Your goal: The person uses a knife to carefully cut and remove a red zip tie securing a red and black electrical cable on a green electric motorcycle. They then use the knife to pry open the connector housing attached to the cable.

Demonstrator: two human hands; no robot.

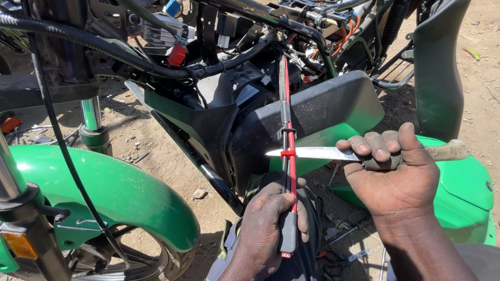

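Knife (312, 153) clenched in right hand (393, 174), blade touching red cable (289, 130); left hand (271, 229) grasping cable's near end. Green fender (120, 192) lies left.

I count two hands of mine at work: my left hand (271, 229) with its fingers closed round one bundle of red and black cables (288, 171), and my right hand (391, 174) with its fingers wrapped on one knife (333, 153). Across the cables, just above my left fingers, sits one red clip (288, 154). Out to the left of my fingers I make out one green front mudguard (104, 192), one orange indicator lamp (20, 244) and one red connector (177, 54) higher up.
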